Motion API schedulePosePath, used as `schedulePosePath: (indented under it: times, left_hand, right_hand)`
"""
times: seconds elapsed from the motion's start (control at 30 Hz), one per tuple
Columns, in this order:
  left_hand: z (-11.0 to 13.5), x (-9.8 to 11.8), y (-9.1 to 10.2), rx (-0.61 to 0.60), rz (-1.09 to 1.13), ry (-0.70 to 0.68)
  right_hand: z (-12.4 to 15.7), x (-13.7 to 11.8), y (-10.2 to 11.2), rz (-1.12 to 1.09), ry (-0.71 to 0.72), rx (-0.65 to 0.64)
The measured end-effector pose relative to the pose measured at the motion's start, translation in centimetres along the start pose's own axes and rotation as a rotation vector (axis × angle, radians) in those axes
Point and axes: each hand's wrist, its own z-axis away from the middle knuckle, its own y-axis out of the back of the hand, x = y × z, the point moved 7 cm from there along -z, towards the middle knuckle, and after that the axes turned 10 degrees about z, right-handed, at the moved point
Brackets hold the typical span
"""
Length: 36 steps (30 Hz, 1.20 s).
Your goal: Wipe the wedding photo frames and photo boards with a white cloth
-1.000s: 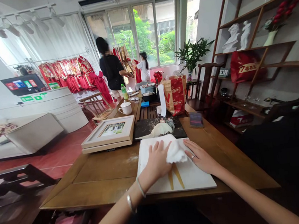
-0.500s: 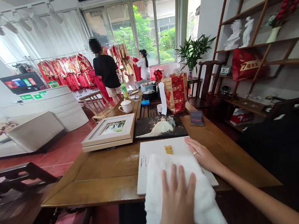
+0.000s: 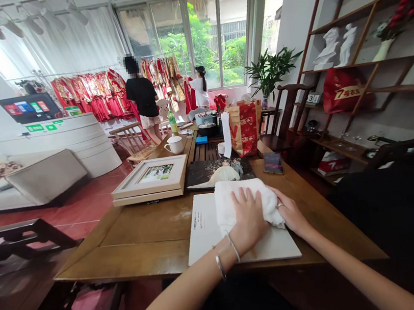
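A white panel (image 3: 209, 246) with small print on its left side lies on the wooden table. My left hand (image 3: 249, 214), with two bracelets at the wrist, lies spread on a folded white cloth (image 3: 227, 202) over the panel's far part. The hand is open and presses the cloth down. At the panel's right edge is my right hand (image 3: 291, 215), which wears a ring. Its fingers are stretched out, and the cloth covers some of them. A small yellowish piece (image 3: 253, 253) shows partly below my left wrist.
Stacked picture frames (image 3: 150, 179) lie to the left on the table (image 3: 128, 254). Beyond the panel are a dark photo print (image 3: 223, 173), a phone (image 3: 273, 163), a lidded white cup (image 3: 174, 144) and a red paper bag (image 3: 244, 129). Two people stand by hanging red garments.
My left hand has pushed the cloth forward across the panel, from the near edge to the far part. The cloth now covers some right-hand fingers. My right hand stays at the panel's edge.
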Motion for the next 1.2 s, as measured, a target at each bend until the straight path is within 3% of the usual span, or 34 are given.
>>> schedulePosePath:
  times: [0.1,0.23,0.3,0.33,0.43,0.5,0.6,0.7,0.77,0.87,1.1,1.2]
  left_hand:
    - [3.4,1.5,-1.1,0.025,-0.072,-0.032]
    - [10.0,5.4,-3.7,0.316,-0.119,-0.218]
    - [12.3,6.2,-4.5,0.473,-0.166,-0.184]
    - [12.7,6.2,-4.8,0.478,-0.167,-0.172]
    - [11.5,5.3,-4.7,0.26,-0.097,-0.151]
    - [9.5,3.8,-3.3,0.121,-0.064,-0.114]
    - [5.3,1.0,-0.8,0.061,-0.064,0.005]
    - [1.5,-1.1,0.1,0.011,-0.03,0.062]
    - [0.5,-1.7,0.3,0.011,-0.028,0.061]
    - [1.9,-1.1,0.0,-0.004,-0.055,0.031]
    - [10.9,3.4,-1.9,-0.13,-0.044,-0.072]
    - [11.5,3.3,-1.6,-0.176,-0.008,-0.063]
  right_hand:
    - [-0.1,0.1,-0.3,-0.014,-0.03,-0.032]
    - [0.0,-0.1,-0.8,-0.043,-0.07,-0.091]
    - [0.1,-0.2,-1.0,-0.048,-0.087,-0.11]
    - [0.2,-0.3,-1.0,-0.047,-0.093,-0.112]
    - [0.3,-0.4,-1.0,-0.049,-0.088,-0.102]
    - [0.3,-0.5,-1.0,-0.05,-0.068,-0.094]
    - [0.3,-0.7,-1.2,-0.024,-0.003,-0.115]
    - [0.3,-1.1,-1.4,0.034,0.057,-0.14]
    - [0.3,-1.2,-1.5,0.078,0.078,-0.152]
    - [0.3,-1.2,-1.5,0.108,0.113,-0.145]
    - [0.6,-0.9,-1.8,0.212,0.082,-0.127]
    - [0.7,-1.0,-1.8,0.23,0.099,-0.125]
